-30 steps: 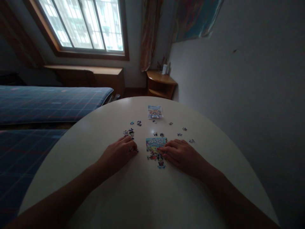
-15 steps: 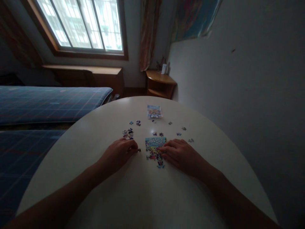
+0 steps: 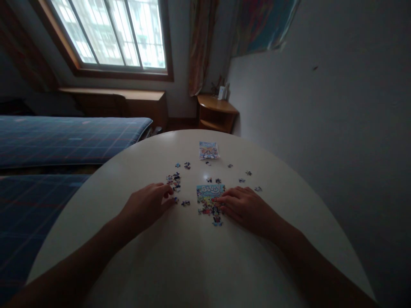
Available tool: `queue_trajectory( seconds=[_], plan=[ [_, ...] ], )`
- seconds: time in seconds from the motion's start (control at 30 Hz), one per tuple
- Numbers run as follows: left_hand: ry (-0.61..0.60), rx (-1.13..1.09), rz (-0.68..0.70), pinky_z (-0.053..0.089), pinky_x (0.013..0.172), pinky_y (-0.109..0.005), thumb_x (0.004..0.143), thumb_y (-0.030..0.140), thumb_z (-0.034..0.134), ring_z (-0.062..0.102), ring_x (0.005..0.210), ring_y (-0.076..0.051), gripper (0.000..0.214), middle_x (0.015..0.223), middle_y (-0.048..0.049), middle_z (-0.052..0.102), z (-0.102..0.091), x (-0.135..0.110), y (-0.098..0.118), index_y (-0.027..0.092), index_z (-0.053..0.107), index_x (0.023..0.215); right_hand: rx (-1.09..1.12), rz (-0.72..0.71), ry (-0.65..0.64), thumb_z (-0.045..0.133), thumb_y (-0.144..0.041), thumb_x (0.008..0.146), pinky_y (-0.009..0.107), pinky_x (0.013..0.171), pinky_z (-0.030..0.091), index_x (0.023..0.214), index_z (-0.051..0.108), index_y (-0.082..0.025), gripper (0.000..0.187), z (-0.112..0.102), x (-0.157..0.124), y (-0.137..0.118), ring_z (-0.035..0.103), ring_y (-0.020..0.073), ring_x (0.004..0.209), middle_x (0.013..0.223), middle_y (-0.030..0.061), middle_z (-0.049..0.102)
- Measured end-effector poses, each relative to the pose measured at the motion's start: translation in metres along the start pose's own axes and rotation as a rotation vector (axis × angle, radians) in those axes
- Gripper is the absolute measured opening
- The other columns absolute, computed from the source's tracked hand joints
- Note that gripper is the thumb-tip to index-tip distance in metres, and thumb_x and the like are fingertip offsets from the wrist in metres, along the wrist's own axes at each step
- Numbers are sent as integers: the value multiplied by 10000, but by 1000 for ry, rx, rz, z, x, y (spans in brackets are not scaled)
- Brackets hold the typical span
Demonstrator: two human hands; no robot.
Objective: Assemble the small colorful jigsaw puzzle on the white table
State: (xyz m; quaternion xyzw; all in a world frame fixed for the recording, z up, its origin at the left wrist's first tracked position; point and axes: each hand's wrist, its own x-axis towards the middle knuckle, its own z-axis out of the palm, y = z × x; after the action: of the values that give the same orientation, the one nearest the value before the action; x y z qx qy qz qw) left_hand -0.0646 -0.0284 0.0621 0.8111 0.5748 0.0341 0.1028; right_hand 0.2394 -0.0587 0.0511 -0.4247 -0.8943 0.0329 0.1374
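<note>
A partly joined jigsaw puzzle [image 3: 205,191] with a light blue top edge and white lettering lies on the white round table [image 3: 192,265]. My right hand [image 3: 242,205] rests at its right side, fingers stretched over the pieces and covering some of them. Left of the puzzle, a loose puzzle piece [image 3: 185,203] lies apart from both hands. My left hand [image 3: 149,200] is beside it with thumb and fingers parted. Close to the left thumb tip is another small puzzle piece [image 3: 176,200]. Just beyond those fingers sits a cluster of puzzle pieces [image 3: 175,179].
Behind the puzzle lies a small printed picture sheet [image 3: 208,150]. Several loose pieces, such as one puzzle piece [image 3: 248,173], are scattered to the back and right. A plaid mattress [image 3: 70,141] stands left of the table, and a wall [image 3: 337,128] runs along the right.
My left hand has let go of the loose piece left of the puzzle and drawn back leftward, its fingers parting. My right hand stays on the puzzle.
</note>
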Motion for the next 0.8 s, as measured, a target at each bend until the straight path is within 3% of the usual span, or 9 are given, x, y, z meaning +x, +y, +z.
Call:
queue_trajectory(
  seconds=[0.27,0.5,0.63,0.8],
  plan=[
    [-64,-27,33,481,677,-314,892,257,569,669,859,-227,145,1037,-46,691,-3,-1,8,242,675,990,5,-20,18,537,-268,972,405,889,456,1151,672,-231,226,8,2,-1,628,206,988,1082,80,698],
    [-70,-72,68,497,725,-326,862,227,583,676,880,-230,107,1027,-46,694,-3,-3,8,230,676,914,-4,-85,51,540,-295,971,414,938,454,1207,644,-237,264,19,7,-20,591,225,1113,1182,80,687],
    [-59,-64,58,518,725,-345,853,252,614,683,887,-249,199,1023,-59,707,0,-4,9,234,670,1043,17,-127,37,531,-323,979,428,1013,425,1263,607,-230,308,23,8,-25,552,228,1200,1261,79,658],
    [58,-44,119,538,842,-409,892,290,626,624,1105,-293,256,1200,-89,660,10,-5,18,257,690,1138,53,-134,3,520,-355,988,434,1025,416,1274,598,-224,324,21,8,-23,548,230,1202,1282,77,649]
  ],
)
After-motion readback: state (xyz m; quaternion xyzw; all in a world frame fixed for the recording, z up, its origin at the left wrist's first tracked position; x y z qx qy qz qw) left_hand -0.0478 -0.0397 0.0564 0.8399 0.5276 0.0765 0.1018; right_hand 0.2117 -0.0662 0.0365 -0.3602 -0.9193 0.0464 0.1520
